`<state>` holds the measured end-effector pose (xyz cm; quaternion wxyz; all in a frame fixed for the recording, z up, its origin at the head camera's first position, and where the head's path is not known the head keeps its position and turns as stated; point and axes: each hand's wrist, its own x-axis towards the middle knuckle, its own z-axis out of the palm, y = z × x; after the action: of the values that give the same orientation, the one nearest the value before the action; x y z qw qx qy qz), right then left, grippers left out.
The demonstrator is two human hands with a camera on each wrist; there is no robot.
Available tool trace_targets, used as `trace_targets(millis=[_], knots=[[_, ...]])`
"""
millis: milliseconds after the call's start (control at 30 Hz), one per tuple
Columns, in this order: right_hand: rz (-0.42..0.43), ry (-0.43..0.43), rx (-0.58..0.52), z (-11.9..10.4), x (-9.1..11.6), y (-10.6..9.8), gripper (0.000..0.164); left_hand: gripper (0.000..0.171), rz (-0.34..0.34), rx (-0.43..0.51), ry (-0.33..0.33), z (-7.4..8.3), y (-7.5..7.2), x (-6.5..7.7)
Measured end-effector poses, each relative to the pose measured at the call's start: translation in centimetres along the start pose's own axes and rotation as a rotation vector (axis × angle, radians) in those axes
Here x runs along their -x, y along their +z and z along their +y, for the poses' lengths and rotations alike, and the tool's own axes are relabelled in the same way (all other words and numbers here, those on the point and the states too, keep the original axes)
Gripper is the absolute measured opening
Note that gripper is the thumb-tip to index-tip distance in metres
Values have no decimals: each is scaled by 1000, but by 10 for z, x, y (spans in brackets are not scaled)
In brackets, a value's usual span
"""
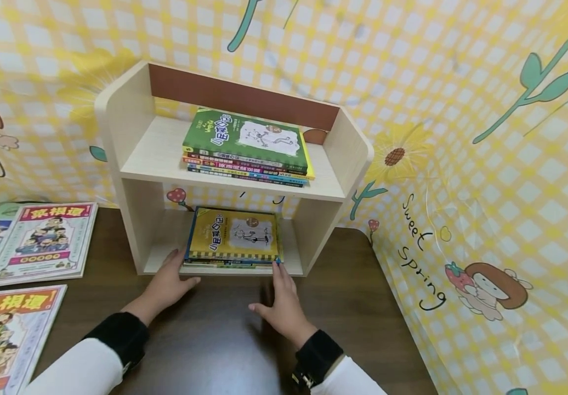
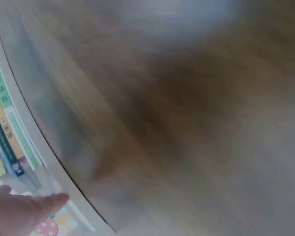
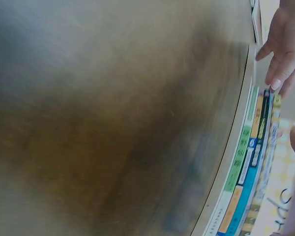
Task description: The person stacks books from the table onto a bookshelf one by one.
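A stack of books [image 1: 234,236] with a yellow cartoon cover on top lies flat on the lower shelf of a small pale wooden bookshelf [image 1: 131,219]. My left hand [image 1: 165,282] is at the stack's left front corner, fingers extended and thumb spread away. At the right front corner, the fingertips of my right hand [image 1: 286,307] touch the stack, its fingers straight too. Layered book spines [image 3: 248,162] show in the right wrist view, where the left hand [image 3: 285,44] reaches their far end. Part of a hand [image 2: 24,209] shows low in the left wrist view.
The upper shelf bears another book stack [image 1: 246,142], green cover uppermost. Magazines [image 1: 47,241] lie on the dark wooden table [image 1: 215,340] at left, another magazine [image 1: 7,340] nearer. Yellow checked cloth [image 1: 461,164] hangs behind and to the right.
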<state>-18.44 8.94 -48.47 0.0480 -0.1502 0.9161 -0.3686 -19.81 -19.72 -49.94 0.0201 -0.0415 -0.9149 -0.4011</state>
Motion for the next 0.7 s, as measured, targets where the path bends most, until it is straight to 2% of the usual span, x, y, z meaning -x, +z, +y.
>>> trace_targets(millis=[200, 400, 533, 700], knots=[[-97, 45, -25, -6, 23, 0, 105, 70, -1, -77, 14, -3, -26, 36], [-167, 52, -22, -7, 40, 2, 103, 68, 80, -140, -6, -22, -62, 67], [-173, 40, -22, -8, 47, 4, 102, 72, 100, -221, -82, -47, -92, 82], [-159, 24, -4, -7, 53, 6, 102, 83, 100, -328, -246, -83, -126, 101]])
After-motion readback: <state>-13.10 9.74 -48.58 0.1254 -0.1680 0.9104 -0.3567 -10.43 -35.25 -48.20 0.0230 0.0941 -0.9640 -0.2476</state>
